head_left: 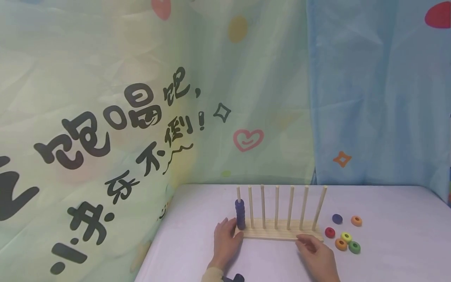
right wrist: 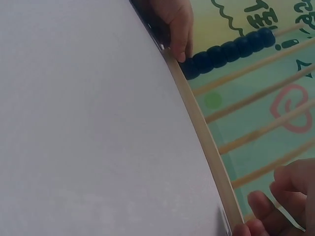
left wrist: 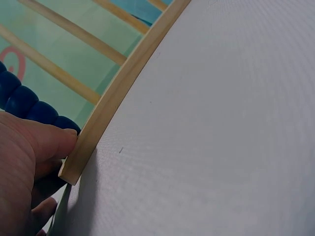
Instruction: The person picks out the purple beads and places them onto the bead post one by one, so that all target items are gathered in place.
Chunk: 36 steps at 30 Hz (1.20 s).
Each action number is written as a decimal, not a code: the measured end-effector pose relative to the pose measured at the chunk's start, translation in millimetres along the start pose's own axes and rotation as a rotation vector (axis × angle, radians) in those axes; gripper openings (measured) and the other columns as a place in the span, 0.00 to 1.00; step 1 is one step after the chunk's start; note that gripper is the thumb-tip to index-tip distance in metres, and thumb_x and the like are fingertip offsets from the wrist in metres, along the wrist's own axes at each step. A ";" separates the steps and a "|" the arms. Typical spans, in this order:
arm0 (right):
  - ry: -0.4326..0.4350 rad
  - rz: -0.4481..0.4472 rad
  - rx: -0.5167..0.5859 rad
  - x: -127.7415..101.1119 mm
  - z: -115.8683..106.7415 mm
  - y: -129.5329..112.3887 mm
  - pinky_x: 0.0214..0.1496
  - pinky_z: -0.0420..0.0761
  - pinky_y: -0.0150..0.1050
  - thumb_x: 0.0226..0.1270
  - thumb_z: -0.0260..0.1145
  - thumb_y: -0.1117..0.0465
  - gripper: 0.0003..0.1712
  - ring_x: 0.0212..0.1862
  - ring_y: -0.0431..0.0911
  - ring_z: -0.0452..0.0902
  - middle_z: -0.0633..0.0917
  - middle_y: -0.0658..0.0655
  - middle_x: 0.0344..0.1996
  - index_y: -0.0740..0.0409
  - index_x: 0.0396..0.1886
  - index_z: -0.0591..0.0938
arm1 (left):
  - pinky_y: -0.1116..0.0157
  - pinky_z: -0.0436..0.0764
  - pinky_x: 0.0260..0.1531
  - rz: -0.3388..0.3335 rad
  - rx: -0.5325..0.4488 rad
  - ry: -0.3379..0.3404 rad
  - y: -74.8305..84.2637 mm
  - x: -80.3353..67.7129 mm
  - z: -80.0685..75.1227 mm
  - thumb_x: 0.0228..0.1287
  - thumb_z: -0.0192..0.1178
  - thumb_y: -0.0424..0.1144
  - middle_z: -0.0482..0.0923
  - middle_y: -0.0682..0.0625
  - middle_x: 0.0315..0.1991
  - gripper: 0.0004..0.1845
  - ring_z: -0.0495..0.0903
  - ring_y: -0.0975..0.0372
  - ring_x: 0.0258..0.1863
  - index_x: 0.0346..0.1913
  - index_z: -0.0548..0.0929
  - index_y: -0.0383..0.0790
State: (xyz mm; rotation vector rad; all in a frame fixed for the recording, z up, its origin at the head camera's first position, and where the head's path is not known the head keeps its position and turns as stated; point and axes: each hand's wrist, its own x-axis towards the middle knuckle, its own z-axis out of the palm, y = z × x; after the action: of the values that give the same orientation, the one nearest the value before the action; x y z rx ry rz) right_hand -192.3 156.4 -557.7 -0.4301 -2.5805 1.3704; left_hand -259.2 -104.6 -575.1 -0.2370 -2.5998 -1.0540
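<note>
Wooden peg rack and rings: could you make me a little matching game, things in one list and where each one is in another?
Things:
1. dark blue ring stack
2. green ring
3. left hand
4. right hand

Places:
A. at the rack's right end
B. on the leftmost peg
C. loose on the table, nearest the camera
D. at the rack's left end

Pairs: 1-B, 2-C, 3-D, 4-A

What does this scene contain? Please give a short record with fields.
left hand: touches left end of the wooden peg rack, beside the stack of blue rings
right hand: rests at the rack's right front edge
pegs: seven, upright; only the leftmost holds rings
loose rings: six, right of the rack: blue, red, yellow, green, two orange
surface: pale table
</note>
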 end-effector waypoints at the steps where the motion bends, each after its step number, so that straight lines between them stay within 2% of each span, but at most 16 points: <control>1: 0.001 0.012 0.004 0.7 -0.8 0.6 0.39 0.80 0.38 0.58 0.63 0.47 0.18 0.42 0.48 0.79 0.83 0.55 0.41 0.50 0.45 0.80 | 0.47 0.52 0.64 0.002 0.000 0.003 -0.1 0.2 0.1 0.50 0.62 0.40 0.78 0.50 0.52 0.22 0.66 0.49 0.60 0.52 0.78 0.44; 6: 0.021 0.068 0.000 4.3 -6.1 4.4 0.40 0.80 0.41 0.60 0.61 0.47 0.18 0.43 0.49 0.78 0.82 0.55 0.42 0.50 0.46 0.79 | 0.48 0.51 0.65 -0.002 0.006 -0.002 -0.5 1.3 0.5 0.50 0.61 0.40 0.77 0.49 0.52 0.23 0.65 0.49 0.61 0.53 0.78 0.43; 15: 0.053 0.144 0.030 2.3 -20.6 7.9 0.31 0.75 0.28 0.58 0.62 0.45 0.21 0.42 0.46 0.78 0.83 0.54 0.42 0.51 0.47 0.79 | 0.48 0.51 0.65 -0.012 0.004 -0.022 -2.8 -2.2 3.8 0.51 0.62 0.40 0.77 0.49 0.52 0.22 0.65 0.50 0.61 0.53 0.77 0.44; 19: 0.087 0.148 0.013 2.4 -25.7 12.2 0.30 0.74 0.28 0.58 0.62 0.44 0.22 0.38 0.44 0.78 0.83 0.55 0.42 0.51 0.47 0.80 | 0.47 0.51 0.64 0.005 0.002 -0.010 -4.2 -4.1 4.6 0.51 0.62 0.40 0.77 0.50 0.52 0.22 0.65 0.49 0.61 0.53 0.78 0.45; 27: 0.153 0.253 0.037 6.2 -40.7 13.3 0.26 0.74 0.30 0.60 0.57 0.41 0.26 0.40 0.45 0.74 0.81 0.56 0.47 0.51 0.51 0.78 | 0.46 0.52 0.64 0.015 0.000 -0.003 -1.3 -3.0 1.6 0.51 0.61 0.39 0.78 0.49 0.51 0.21 0.66 0.48 0.60 0.52 0.78 0.45; 30: 0.206 0.254 0.034 9.1 -44.9 13.7 0.26 0.73 0.31 0.60 0.58 0.41 0.24 0.38 0.44 0.74 0.82 0.55 0.44 0.51 0.49 0.79 | 0.46 0.51 0.64 0.017 -0.008 -0.001 -0.9 -2.0 0.8 0.51 0.61 0.39 0.78 0.49 0.51 0.21 0.66 0.48 0.60 0.52 0.78 0.45; 36: 0.230 0.287 0.050 14.9 -52.5 22.1 0.26 0.72 0.32 0.61 0.56 0.41 0.26 0.40 0.46 0.75 0.81 0.56 0.46 0.52 0.51 0.77 | 0.44 0.52 0.63 0.033 -0.004 0.009 -0.9 0.4 -0.2 0.50 0.62 0.38 0.78 0.48 0.50 0.22 0.67 0.47 0.59 0.52 0.78 0.44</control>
State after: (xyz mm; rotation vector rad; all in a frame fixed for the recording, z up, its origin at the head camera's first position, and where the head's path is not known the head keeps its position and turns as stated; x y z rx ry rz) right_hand -187.1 214.0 -546.5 -0.9218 -2.3599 1.3732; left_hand -259.8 -105.3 -575.5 -0.2738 -2.5774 -1.0462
